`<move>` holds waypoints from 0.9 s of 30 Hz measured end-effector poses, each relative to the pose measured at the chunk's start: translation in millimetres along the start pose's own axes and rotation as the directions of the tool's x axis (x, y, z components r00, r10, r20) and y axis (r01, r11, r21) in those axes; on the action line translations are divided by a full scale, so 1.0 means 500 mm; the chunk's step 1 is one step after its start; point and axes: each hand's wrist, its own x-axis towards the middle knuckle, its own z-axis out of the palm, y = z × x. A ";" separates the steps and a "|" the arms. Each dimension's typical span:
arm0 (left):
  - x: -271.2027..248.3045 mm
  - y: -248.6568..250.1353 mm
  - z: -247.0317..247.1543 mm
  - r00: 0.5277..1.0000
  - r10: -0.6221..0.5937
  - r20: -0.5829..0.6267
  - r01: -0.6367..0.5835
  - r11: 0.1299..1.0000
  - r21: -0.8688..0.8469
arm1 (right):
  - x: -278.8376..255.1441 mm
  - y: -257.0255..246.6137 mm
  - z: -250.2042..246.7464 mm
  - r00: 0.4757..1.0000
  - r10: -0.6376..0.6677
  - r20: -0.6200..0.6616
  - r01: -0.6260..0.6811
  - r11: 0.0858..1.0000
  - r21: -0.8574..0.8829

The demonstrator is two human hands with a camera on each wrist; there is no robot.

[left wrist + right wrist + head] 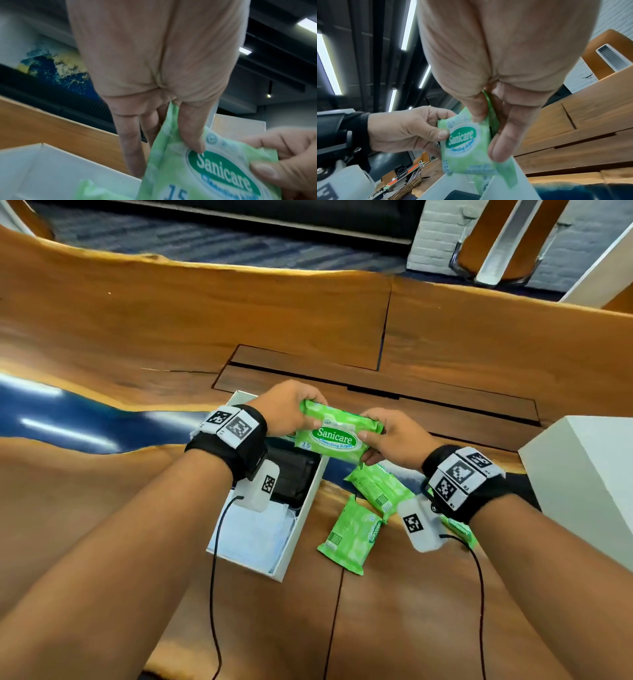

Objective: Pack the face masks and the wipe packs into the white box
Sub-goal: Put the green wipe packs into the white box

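Note:
Both hands hold one green Sanicare wipe pack [337, 433] above the far end of the white box [303, 508]. My left hand [301, 405] pinches its left end and my right hand [368, 445] pinches its right end. The left wrist view shows my thumb on the pack [197, 169] over the box wall [34, 169], with another green pack [89, 189] lying inside. The box also holds black masks [294, 474] and pale blue masks [253, 529]. Two loose packs [380, 487] [349, 537] lie right of the box. A third pack [459, 529] is partly hidden under my right wrist.
A tall white block [582, 474] stands at the right edge of the wooden table. A recessed panel [376, 392] runs behind the box, and a glossy blue strip [68, 419] crosses the table at the left. Black cables [214, 577] hang from both wrists.

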 end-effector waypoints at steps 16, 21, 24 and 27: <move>0.093 -0.211 -0.024 0.978 -0.106 -0.177 0.141 0.971 0.195 | 0.183 -0.018 0.146 0.983 -0.015 -0.183 -0.071 0.887 -0.456; 0.100 -0.231 -0.011 0.981 -0.067 -0.185 0.127 0.934 0.334 | 0.172 0.010 0.139 0.976 0.160 -0.146 -0.203 0.907 -0.368; 0.098 -0.227 0.011 0.991 -0.061 -0.116 0.104 0.907 0.409 | 0.164 0.018 0.146 0.976 0.190 -0.104 -0.214 0.918 -0.334; 0.104 -0.207 0.033 0.997 -0.045 -0.068 0.073 0.867 0.493 | 0.167 0.019 0.148 0.976 0.200 -0.084 -0.217 0.916 -0.337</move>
